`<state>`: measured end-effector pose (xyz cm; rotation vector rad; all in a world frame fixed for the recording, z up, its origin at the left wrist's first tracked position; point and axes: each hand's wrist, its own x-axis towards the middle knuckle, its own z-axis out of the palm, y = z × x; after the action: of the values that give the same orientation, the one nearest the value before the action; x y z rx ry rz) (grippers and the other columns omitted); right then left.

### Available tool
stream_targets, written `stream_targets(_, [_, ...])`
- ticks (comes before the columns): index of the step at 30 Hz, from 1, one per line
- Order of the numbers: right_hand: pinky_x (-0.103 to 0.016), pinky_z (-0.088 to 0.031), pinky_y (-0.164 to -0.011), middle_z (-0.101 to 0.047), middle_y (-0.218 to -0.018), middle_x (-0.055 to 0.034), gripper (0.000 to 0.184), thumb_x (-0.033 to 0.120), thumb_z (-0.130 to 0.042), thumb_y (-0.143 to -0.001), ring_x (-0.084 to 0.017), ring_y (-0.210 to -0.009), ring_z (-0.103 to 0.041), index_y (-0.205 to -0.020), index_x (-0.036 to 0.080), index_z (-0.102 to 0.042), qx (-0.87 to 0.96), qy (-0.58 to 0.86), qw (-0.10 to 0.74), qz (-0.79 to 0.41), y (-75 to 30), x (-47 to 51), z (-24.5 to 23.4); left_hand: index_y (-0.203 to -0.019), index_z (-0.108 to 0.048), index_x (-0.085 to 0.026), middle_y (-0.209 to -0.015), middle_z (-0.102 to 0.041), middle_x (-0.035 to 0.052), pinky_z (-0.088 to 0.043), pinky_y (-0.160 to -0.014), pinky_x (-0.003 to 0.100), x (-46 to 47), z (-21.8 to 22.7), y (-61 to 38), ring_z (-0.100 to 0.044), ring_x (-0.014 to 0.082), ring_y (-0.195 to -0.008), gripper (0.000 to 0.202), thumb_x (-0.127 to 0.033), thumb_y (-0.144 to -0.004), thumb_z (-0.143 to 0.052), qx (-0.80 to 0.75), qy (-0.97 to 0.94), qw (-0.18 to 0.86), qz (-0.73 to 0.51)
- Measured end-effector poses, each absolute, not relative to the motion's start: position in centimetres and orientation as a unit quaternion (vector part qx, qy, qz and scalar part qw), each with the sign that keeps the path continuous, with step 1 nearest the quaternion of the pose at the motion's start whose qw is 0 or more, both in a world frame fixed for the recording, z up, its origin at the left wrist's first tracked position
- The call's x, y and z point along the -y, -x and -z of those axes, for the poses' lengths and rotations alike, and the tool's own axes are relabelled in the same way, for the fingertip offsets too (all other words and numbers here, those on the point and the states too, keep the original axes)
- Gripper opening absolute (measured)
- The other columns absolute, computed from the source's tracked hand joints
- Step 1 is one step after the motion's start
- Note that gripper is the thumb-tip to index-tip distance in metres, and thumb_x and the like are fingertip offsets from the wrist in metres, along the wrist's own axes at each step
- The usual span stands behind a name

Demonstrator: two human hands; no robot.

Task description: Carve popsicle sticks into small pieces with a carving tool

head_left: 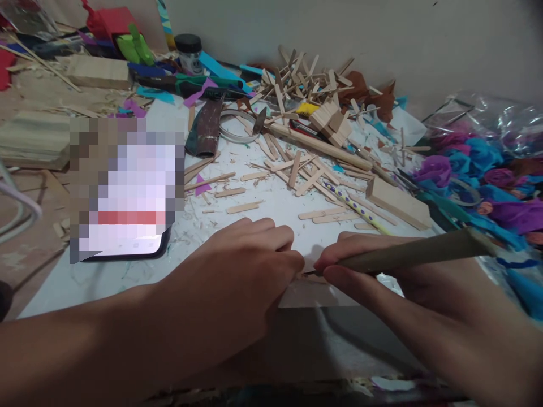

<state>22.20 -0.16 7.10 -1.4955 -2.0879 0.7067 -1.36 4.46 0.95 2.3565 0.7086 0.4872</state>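
Observation:
My right hand point(360, 265) is closed around a wooden-handled tool point(419, 251) with a thin dark tip. The tip points left toward my left hand, at the near edge of the white board point(271, 217). My left hand point(254, 260) is closed, its knuckles up, and its fingers press down at that edge. What lies under those fingers is hidden; a small brownish bit shows between the two hands. Several flat craft sticks point(331, 216) lie just beyond my hands, beside a pencil with blue dots point(354, 209).
A phone point(127, 195) lies at left, its screen blurred. Behind are a roll of tape point(240, 127), a long wooden handle point(318, 146), heaped craft sticks point(305, 79) and a lidded jar point(188, 51). Wood blocks point(401, 203) and crepe paper flowers point(466, 158) stand at right.

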Motion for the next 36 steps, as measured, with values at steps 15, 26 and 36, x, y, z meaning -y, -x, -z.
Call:
stream_targets(15, [-0.025, -0.049, -0.052, -0.07, -0.068, 0.003, 0.038, 0.053, -0.069, -0.112, -0.014, -0.058, -0.062, -0.085, 0.029, -0.08, 0.706, 0.581, 0.258, -0.312, -22.5, -0.8, -6.4, -0.096, -0.079, -0.021, -0.098, -0.068, 0.0027, -0.04, -0.083, 0.042, -4.0, -0.7, 1.4, -0.059, 0.024, -0.09, 0.025, -0.011, -0.11, -0.061, -0.279, -0.889, 0.312, -0.185])
stream_targets(26, [-0.025, -0.055, -0.071, -0.074, -0.086, 0.0017, 0.037, 0.05, -0.059, -0.119, -0.017, -0.079, -0.068, -0.093, 0.031, -0.076, 0.751, 0.529, 0.219, -0.33, -23.0, -0.7, -5.4, -0.096, -0.077, -0.021, -0.097, -0.068, 0.002, -0.04, -0.083, 0.043, -4.1, -0.6, 1.2, -0.059, 0.024, -0.089, 0.024, -0.006, -0.106, -0.062, -0.285, -0.887, 0.309, -0.19])
stream_targets(36, [-0.022, -0.052, -0.077, -0.076, -0.091, 0.0058, 0.023, 0.031, -0.059, -0.118, -0.013, -0.083, -0.07, -0.101, 0.031, -0.075, 0.774, 0.487, 0.195, -0.355, -23.0, -1.4, -5.5, -0.097, -0.079, -0.02, -0.095, -0.07, 0.0024, -0.04, -0.08, 0.041, -4.1, -0.6, 1.1, -0.059, 0.0233, -0.086, 0.024, -0.005, -0.105, -0.062, -0.283, -0.895, 0.291, -0.187])
